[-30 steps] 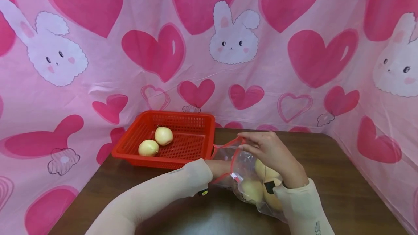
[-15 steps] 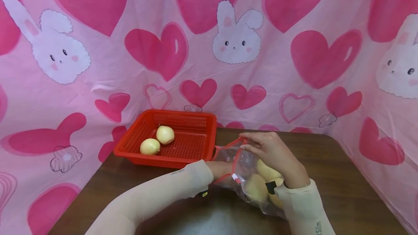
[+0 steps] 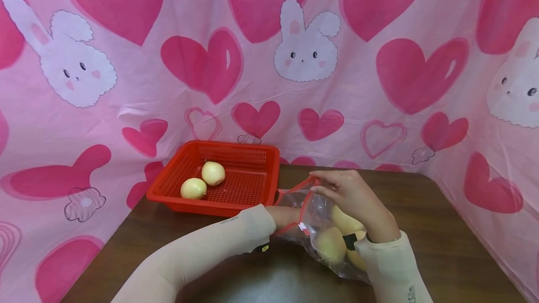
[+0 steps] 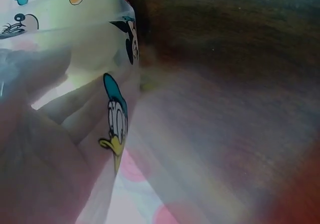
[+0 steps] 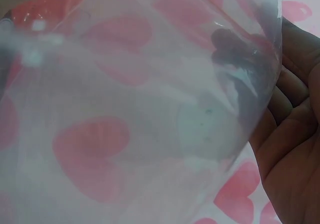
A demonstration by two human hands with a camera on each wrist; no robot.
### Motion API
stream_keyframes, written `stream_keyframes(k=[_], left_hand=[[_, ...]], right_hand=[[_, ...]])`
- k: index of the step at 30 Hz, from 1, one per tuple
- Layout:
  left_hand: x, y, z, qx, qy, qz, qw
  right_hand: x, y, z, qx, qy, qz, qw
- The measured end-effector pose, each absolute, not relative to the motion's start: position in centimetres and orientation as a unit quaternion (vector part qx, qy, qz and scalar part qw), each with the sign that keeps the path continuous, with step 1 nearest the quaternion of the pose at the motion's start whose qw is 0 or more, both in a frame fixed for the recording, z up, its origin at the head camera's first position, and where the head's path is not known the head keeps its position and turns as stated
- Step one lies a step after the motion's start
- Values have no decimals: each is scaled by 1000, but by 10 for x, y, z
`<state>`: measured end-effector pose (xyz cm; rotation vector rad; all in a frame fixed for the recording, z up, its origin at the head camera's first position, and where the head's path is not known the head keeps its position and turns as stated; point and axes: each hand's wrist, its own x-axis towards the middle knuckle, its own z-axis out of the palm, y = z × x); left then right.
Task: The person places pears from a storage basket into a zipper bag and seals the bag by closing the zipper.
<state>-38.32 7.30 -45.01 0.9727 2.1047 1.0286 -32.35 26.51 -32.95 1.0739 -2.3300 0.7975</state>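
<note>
A clear plastic zip bag (image 3: 312, 207) with a red-edged mouth and cartoon prints lies on the table, several pale yellow pears (image 3: 347, 221) inside it. My left hand (image 3: 286, 216) reaches in through the mouth from the left; the film blurs its fingers in the head view. In the left wrist view, my left hand (image 4: 60, 134) shows through the film, thumb and fingers on either side of a pear (image 4: 92, 54). My right hand (image 3: 347, 195) pinches the upper red edge, keeping the mouth apart. The right wrist view shows my right hand (image 5: 295, 109) beside the cloudy film.
A red perforated plastic basket (image 3: 236, 209) stands at the back left with two pears (image 3: 213, 173) in it, close beside the bag's mouth. The brown wooden table (image 3: 269, 275) meets a pink curtain (image 3: 358, 88) printed with hearts and rabbits.
The pears in the bag have shifted slightly to the right, and the film round them has moved a little. Both hands stay nearly in place. The head view has turned slightly.
</note>
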Motion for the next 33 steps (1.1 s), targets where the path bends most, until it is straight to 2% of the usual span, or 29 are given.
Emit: stream_keyframes(k=[2,4,6,12,20,24,33], left_hand=[[-361,60,-419,337,787,418,302],[-353,54,-406,320,782,438,309],[-356,54,-409,331,778,435,309],[-368,59,-411,439,759,381,293],[-375,57,-400,552,782,221,188],[-375,55,-398,558,793,192,153],[-368,40,-389,542,803,201,145]], right_hand=[[-323,265,-329,388,-846,288,227],[-323,265,-329,386,-846,288,228],[-324,266,-329,385,-846,288,230],[-324,266,-330,382,-847,291,227],[-324,267,-329,383,-847,290,226],[-324,268,-329,381,-849,292,220],[-321,269,-327,368,-855,299,209]])
